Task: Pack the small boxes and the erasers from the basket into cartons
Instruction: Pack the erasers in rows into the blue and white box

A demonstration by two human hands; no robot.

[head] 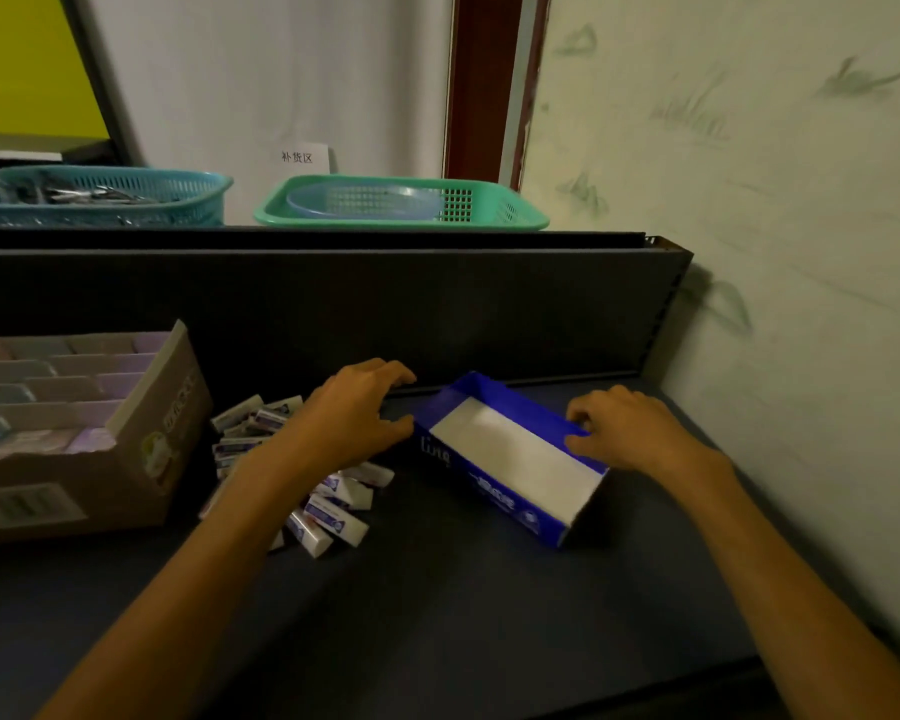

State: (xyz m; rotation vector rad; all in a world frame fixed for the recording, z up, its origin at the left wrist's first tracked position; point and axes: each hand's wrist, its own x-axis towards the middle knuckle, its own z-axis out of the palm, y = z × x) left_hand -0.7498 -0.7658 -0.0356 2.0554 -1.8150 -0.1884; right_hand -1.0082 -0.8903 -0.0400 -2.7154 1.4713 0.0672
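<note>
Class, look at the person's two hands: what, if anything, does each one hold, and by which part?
Both are on the empty blue carton: the right hand pinches its right side wall, and the left hand touches its left end.

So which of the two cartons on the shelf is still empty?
The blue carton between the left hand and right hand; its white bottom is bare. The brown carton at far left already holds rows of small boxes.
</note>
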